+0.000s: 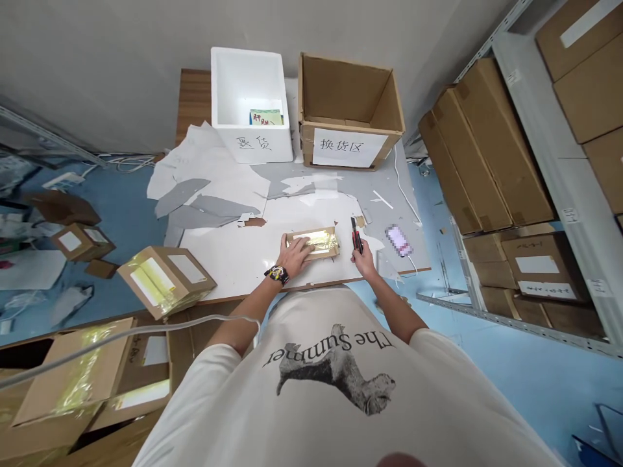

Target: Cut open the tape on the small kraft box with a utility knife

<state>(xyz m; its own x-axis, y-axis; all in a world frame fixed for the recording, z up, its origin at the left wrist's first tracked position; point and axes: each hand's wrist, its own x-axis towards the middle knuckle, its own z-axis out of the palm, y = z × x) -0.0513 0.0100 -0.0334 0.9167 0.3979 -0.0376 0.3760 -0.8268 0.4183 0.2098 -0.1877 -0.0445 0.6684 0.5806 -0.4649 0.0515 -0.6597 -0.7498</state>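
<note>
In the head view we see the left hand [296, 255] lying open and pressing on a small taped carton [318, 243], which is on the table [233, 253]. The right hand [363, 258] is clenched around a cutter [357, 235], just beside the carton. We judge the carton light and stiff, but the tape seems slippery, so we should take hold at its cardboard sides.

Left hand [296, 254]: flat on top of a small taped carton [311, 243] (its tape glares in the light).
Right hand [364, 258]: gripping a black-and-red utility knife [357, 235] upright, just beside the carton.
Desk [233, 256]: white-topped, with torn sheets of paper [204, 175] at its far left.
Far edge: a white foam box [246, 84] and an open cardboard box [348, 110], side by side.
Right: a phone [399, 240], its screen blurred out.
</note>
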